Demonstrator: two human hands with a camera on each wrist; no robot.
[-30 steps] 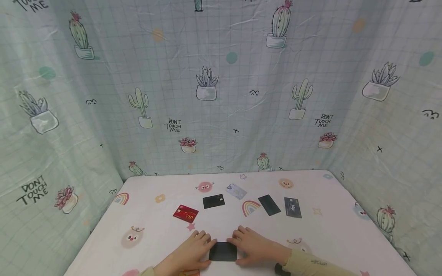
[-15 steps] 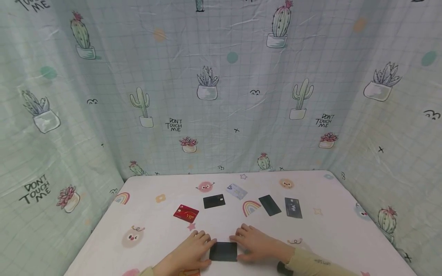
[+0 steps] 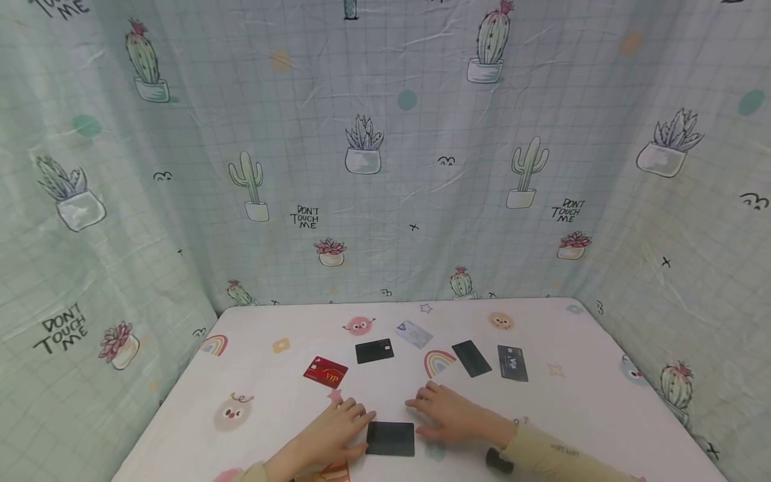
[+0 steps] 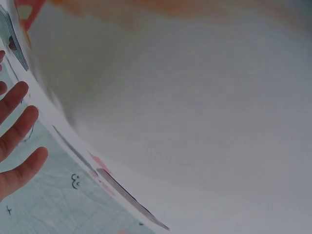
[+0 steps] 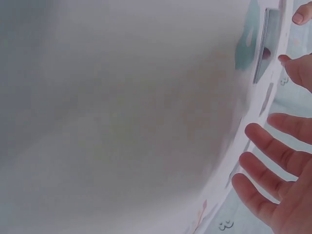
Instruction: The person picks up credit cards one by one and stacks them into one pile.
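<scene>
A dark stack of cards (image 3: 390, 439) lies flat near the front of the table; its layered edge shows in the right wrist view, where the stack (image 5: 265, 46) stands between the hands. To its left my left hand (image 3: 334, 432) has its fingers loosely spread, with thumb and fingertip right at the stack's left edge. My right hand (image 3: 452, 415) is apart from the stack on its right side, fingers extended and holding nothing. In the left wrist view the fingers (image 4: 19, 131) are spread.
Beyond the hands lie a red VIP card (image 3: 326, 372), a black card (image 3: 374, 351), a silvery-white card (image 3: 413, 334), a dark card (image 3: 472, 358) and a grey Vip card (image 3: 512, 363). The pale table (image 3: 271, 381) carries printed pictures; a cactus-patterned cloth (image 3: 397, 201) hangs behind.
My right hand has drawn off the stack's right edge, moving right and away from me. My left hand has loosened slightly at the left edge. The stack stays in place.
</scene>
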